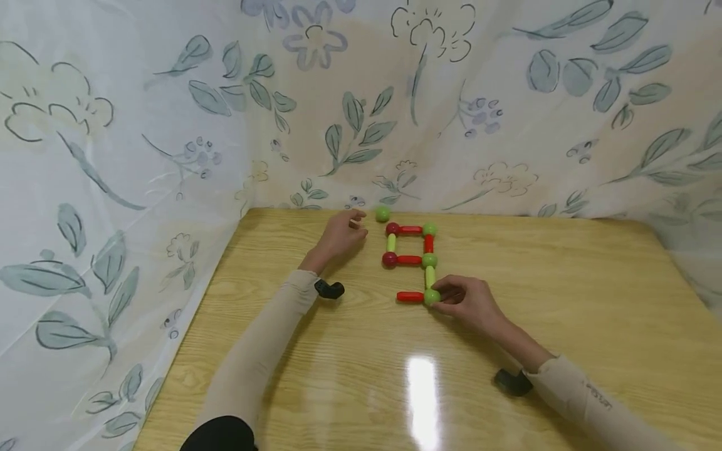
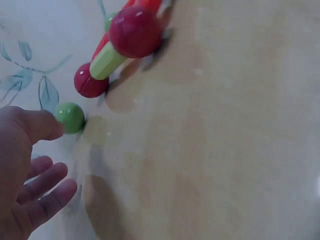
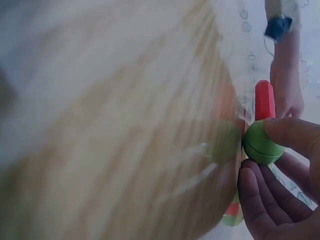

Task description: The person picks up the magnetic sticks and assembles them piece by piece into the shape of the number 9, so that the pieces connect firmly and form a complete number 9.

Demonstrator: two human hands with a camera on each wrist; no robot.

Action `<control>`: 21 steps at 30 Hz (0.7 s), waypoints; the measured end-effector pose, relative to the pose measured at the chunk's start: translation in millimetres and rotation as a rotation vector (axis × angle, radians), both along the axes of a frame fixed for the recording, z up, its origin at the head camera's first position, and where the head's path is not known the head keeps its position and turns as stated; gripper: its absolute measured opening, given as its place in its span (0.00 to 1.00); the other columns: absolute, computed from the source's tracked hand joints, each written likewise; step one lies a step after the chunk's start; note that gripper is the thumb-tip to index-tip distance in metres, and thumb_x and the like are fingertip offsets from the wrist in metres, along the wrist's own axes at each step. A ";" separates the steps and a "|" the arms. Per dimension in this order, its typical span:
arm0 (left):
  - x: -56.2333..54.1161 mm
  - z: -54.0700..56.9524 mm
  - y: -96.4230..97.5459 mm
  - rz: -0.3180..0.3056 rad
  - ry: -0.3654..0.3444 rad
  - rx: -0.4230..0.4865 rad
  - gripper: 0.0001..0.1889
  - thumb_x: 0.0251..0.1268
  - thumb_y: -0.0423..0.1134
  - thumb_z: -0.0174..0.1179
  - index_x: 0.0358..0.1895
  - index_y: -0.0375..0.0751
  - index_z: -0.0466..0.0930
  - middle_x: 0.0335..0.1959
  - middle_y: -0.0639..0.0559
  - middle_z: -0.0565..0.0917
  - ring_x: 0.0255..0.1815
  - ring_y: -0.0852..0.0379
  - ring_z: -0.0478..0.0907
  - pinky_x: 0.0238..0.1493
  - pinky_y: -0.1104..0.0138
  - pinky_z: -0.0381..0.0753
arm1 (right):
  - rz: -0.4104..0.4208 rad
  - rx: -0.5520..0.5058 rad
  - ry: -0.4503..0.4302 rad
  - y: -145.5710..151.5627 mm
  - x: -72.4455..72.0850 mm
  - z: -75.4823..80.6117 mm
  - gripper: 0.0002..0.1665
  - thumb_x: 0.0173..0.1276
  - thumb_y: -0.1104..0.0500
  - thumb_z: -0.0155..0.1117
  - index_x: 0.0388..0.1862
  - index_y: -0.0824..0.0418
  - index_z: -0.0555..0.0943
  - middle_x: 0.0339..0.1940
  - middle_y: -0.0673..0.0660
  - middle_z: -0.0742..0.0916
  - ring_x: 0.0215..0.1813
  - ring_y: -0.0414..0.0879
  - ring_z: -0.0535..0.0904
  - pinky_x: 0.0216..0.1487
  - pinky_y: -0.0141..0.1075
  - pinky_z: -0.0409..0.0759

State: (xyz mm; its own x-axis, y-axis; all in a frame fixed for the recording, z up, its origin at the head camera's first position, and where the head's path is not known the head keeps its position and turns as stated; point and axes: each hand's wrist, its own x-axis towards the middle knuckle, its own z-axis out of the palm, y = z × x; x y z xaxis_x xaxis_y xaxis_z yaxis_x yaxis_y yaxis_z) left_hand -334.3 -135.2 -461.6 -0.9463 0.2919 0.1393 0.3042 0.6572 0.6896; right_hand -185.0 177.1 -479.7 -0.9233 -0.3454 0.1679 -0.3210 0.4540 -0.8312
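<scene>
A figure of red and yellow-green rods joined by balls lies on the table. Its square has dark red balls (image 1: 390, 259) on the left and green balls (image 1: 430, 230) on the right. Below it, a yellow-green rod (image 1: 430, 277) runs down to the lowest green ball (image 3: 263, 142), from which a red rod (image 1: 410, 297) points left. My right hand (image 1: 470, 302) pinches that lowest ball between thumb and fingers. Near the back edge sits a loose green ball (image 1: 383, 213). My left hand (image 1: 342, 233) is just left of it, fingers spread and holding nothing; its thumb overlaps the ball in the left wrist view.
The wood-grain table (image 1: 338, 376) ends at a floral cloth (image 1: 361, 125) that rises behind it and on the left. Dark wrist cameras (image 1: 329, 289) stick out from both sleeves. A bright light reflection lies on the tabletop in front of the figure.
</scene>
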 end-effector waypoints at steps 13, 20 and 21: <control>-42.3 -7.3 36.5 -0.076 0.011 -0.112 0.24 0.69 0.39 0.64 0.67 0.40 0.75 0.56 0.46 0.78 0.54 0.52 0.77 0.54 0.63 0.77 | -0.003 -0.040 -0.043 0.8 -0.9 -3.7 0.17 0.54 0.66 0.80 0.44 0.62 0.86 0.38 0.54 0.89 0.39 0.47 0.86 0.38 0.35 0.84; -46.5 -8.1 40.6 -0.068 -0.002 -0.074 0.19 0.72 0.36 0.61 0.64 0.40 0.78 0.54 0.49 0.79 0.51 0.55 0.76 0.52 0.64 0.77 | -0.008 -0.034 -0.040 4.4 -4.1 -3.9 0.17 0.55 0.66 0.80 0.44 0.62 0.87 0.38 0.54 0.89 0.38 0.46 0.86 0.38 0.34 0.84; -46.7 -8.4 40.7 -0.066 -0.009 -0.062 0.19 0.72 0.36 0.61 0.63 0.40 0.78 0.54 0.49 0.79 0.51 0.54 0.76 0.52 0.63 0.77 | -0.009 -0.030 -0.040 5.5 -4.4 -4.0 0.17 0.55 0.66 0.80 0.44 0.62 0.87 0.38 0.54 0.89 0.38 0.46 0.86 0.38 0.34 0.84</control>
